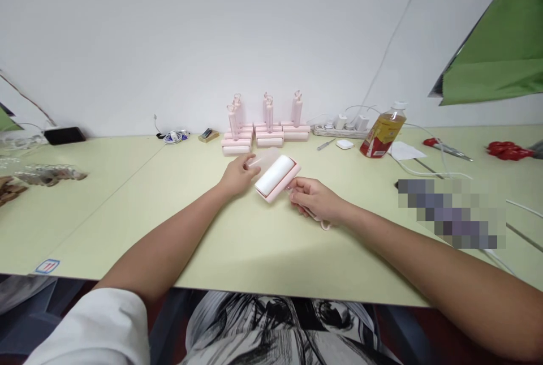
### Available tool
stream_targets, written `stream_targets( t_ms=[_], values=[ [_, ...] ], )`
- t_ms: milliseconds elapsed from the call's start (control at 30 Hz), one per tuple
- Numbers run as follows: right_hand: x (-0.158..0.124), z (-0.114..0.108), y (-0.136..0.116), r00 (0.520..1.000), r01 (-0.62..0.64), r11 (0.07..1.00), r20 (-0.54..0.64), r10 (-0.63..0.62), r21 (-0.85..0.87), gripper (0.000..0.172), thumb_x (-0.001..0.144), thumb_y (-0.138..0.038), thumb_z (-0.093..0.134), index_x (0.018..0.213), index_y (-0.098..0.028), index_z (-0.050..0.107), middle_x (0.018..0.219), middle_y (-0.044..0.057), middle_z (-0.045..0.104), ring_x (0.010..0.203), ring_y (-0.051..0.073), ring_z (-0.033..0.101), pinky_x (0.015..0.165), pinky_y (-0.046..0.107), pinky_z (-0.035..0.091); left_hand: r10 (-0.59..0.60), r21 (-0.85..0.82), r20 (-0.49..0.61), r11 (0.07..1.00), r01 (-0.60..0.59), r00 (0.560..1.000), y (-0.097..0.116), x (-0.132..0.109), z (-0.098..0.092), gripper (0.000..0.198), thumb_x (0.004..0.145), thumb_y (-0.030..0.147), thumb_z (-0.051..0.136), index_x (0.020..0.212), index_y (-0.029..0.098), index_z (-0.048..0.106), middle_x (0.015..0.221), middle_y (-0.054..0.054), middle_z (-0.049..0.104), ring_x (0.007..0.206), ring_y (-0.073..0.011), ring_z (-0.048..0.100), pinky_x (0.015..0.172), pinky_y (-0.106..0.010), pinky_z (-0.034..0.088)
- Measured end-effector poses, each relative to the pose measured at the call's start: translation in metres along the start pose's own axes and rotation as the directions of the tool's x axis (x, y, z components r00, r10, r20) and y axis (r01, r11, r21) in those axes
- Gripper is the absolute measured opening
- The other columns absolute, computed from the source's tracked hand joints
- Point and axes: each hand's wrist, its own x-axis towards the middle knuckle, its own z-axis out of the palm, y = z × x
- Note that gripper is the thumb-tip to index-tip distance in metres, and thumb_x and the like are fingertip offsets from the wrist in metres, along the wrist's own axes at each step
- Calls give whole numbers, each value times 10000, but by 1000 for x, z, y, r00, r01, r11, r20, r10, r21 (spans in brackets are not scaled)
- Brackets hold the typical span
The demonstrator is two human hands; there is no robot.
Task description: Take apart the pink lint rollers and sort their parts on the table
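Observation:
My right hand (311, 200) is closed around the handle of a pink lint roller (275, 177). The roller's white sticky roll faces up, tilted over the middle of the table, and the loop at the handle's end pokes out below my palm. My left hand (240, 175) pinches a translucent whitish piece (265, 158) just behind the roll. Whether this piece is a cover or a peeled sheet I cannot tell. Behind my hands, several more pink lint rollers (270, 137) stand in groups with their handles pointing up.
Right of the standing rollers are a power strip (333, 131), a drink bottle (384, 132), a small white square box (345, 144), a utility knife (447, 149) and red-handled scissors (509, 150). A black phone (64, 135) leans at the left wall. Cables trail across the right side.

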Motion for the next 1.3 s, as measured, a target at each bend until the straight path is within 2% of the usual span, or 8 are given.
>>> stream_targets(
  t_ms=[167,433,600,700,767,933,1133,1300],
  values=[
    [6,-3,6,998,12,1000,-59,-11,15,168,759,-210,652,904,-208,568,567,-66,554,399,74,492,348,172,384,-59,-546,41,834,72,997,8,-5,-3,506,777,475,628,1170,162,573,997,-48,631,790,-135,585,712,-265,488],
    [4,0,6,998,15,998,-55,-12,68,176,794,-276,680,890,-195,556,551,-59,564,376,82,525,325,170,405,105,-608,181,793,27,978,19,-21,-1,531,724,467,733,1141,161,611,1054,-68,662,889,-172,606,771,-287,493],
    [4,2,6,999,-40,985,-26,45,168,253,745,-321,765,801,-173,567,586,-10,606,441,117,599,368,204,494,187,-407,330,913,-39,925,30,-26,-7,519,831,503,607,1221,160,596,1197,-123,627,1035,-246,596,835,-338,486],
    [9,2,8,991,-101,960,-59,120,261,255,759,-349,754,805,-159,590,671,32,651,479,139,626,383,237,518,306,-51,138,952,-302,942,40,-30,-10,471,891,483,517,1236,176,605,1260,-142,562,1175,-283,502,940,-390,432],
    [11,2,9,984,-136,934,-61,165,331,235,807,-360,699,804,-146,603,697,55,666,502,156,639,400,258,528,457,132,66,877,-462,887,52,-38,-8,473,896,440,520,1279,167,575,1202,-154,563,1136,-279,504,969,-416,401],
    [10,8,8,988,-100,833,-46,148,545,142,847,-261,640,838,-119,634,679,67,682,564,153,643,479,243,536,586,183,357,720,-669,728,76,-60,19,395,919,379,498,1277,222,556,1077,-119,629,968,-254,562,822,-367,419],
    [7,17,10,992,-121,838,39,118,532,296,944,-427,491,1024,-156,581,791,80,699,582,175,670,542,335,582,499,228,327,783,-579,803,63,-29,18,301,931,323,451,1197,253,573,993,-64,634,863,-201,577,722,-296,407],
    [10,19,12,993,-117,901,27,116,417,278,927,-422,534,1074,-186,538,849,60,664,581,145,653,493,291,572,332,297,77,892,-339,940,54,35,-2,178,923,300,447,919,172,570,796,-67,608,712,-208,551,636,-303,374]
  ],
)
